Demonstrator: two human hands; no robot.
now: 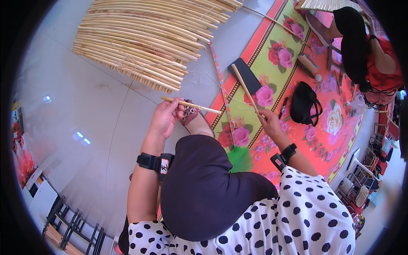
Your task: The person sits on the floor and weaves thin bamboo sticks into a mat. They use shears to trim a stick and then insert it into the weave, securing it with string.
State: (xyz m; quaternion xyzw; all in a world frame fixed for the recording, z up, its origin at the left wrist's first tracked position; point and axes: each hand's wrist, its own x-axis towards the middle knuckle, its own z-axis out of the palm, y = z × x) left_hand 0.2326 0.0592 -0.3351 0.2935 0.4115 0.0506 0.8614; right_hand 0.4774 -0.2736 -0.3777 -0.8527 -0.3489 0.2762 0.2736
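Observation:
Between the fingers of my left hand [165, 118] is a short pale reed stick [203, 108], pointing to the right above my shoe [199, 120]. My right hand [272, 123] grips the lower end of another reed stick [244, 86], which slants up and left across a flat black rectangular object [247, 76]. The two sticks are apart. Beyond my left hand lies a mat of reed sticks [140, 36] tied with thin string, on the grey floor [80, 102]. Both wrists carry black strapped devices.
A floral mat [259, 136] covers the floor at right, holding a black bag [302, 104], a dark pen [283, 107] and a wooden roller-like piece [308, 66]. Another person [350, 40] sits at far right. Green netting [240, 159] lies by my knee. Folded black-legged furniture [70, 225] stands lower left.

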